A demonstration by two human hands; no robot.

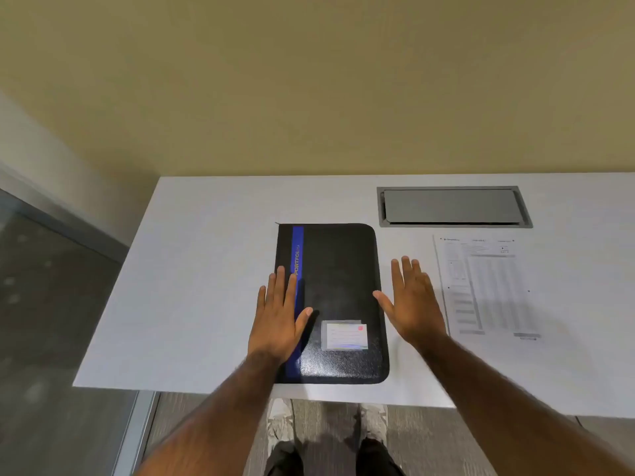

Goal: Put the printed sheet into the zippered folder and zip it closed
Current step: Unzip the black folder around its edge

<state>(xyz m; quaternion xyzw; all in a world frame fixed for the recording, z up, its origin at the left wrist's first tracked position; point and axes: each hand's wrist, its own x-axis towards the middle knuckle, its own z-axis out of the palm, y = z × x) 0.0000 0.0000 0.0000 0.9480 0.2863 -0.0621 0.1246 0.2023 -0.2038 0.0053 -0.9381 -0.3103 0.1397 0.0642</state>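
Note:
A black zippered folder [340, 269] with a blue stripe down its left side lies closed on the white table [206, 304], a small card pocket on its lower cover. My left hand [280, 314] is spread flat over the folder's left edge, fingers apart, holding nothing. My right hand [414, 304] hovers open just right of the folder, its thumb near the folder's right edge. The printed sheet [488, 286] lies flat on the table to the right of my right hand, untouched.
A grey metal cable hatch [453, 207] is set into the table behind the sheet. A tan wall rises right behind the table. The table's front edge runs just below the folder, and its left edge borders a glass partition [51, 321].

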